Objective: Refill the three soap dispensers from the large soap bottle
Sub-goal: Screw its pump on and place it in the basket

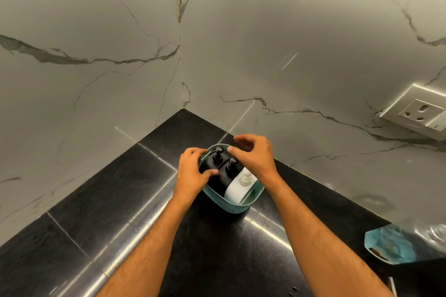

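Home kitchen or bathroom counter corner; cannot tell which. Polished black stone countertop [135,200] meets white grey-veined marble-look walls [96,31]. Domestic wall socket [418,113] at right. Teal basket [231,205] holding pump dispensers [237,189] sits on countertop.

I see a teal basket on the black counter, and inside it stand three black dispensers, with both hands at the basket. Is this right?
Not quite. The head view shows only two black dispensers in the teal basket; the third dispenser is white. The rest holds: the basket stands on the black counter, with the left hand and right hand at it.
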